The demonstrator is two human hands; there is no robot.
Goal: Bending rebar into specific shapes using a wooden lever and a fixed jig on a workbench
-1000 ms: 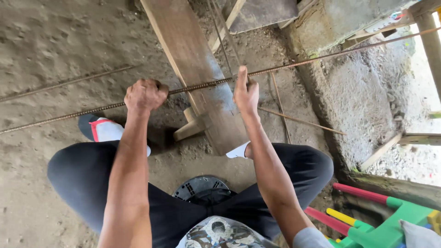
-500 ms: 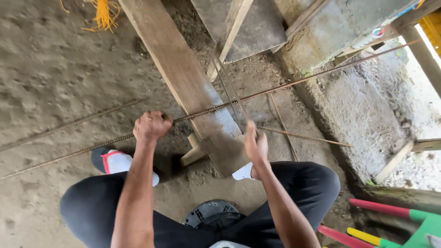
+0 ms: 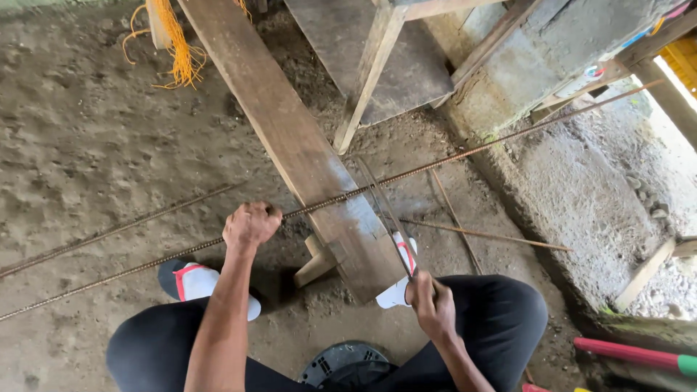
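I note the long rebar (image 3: pixel 406 174) is ribbed steel, rust-brown and matt. The plank (image 3: pixel 290 138) across mid-frame is rough, weathered grey-brown wood. Ground (image 3: pixel 87 160) at left: coarse, lumpy dirt, dull. Upper left, frayed orange fibre (image 3: pixel 174 43). Wall (image 3: pixel 588 181) at right looks like rough concrete. My trousers (image 3: pixel 501 312) are black matt cloth.

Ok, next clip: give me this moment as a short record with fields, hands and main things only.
left hand: closed around the rebar
right hand: gripping a hacksaw
rebar: long ribbed bar lying across the plank
hacksaw: blade resting on the plank beside the rebar
plank: slopes over the dirt floor
feet: white socks, sandals, one either side of the plank end
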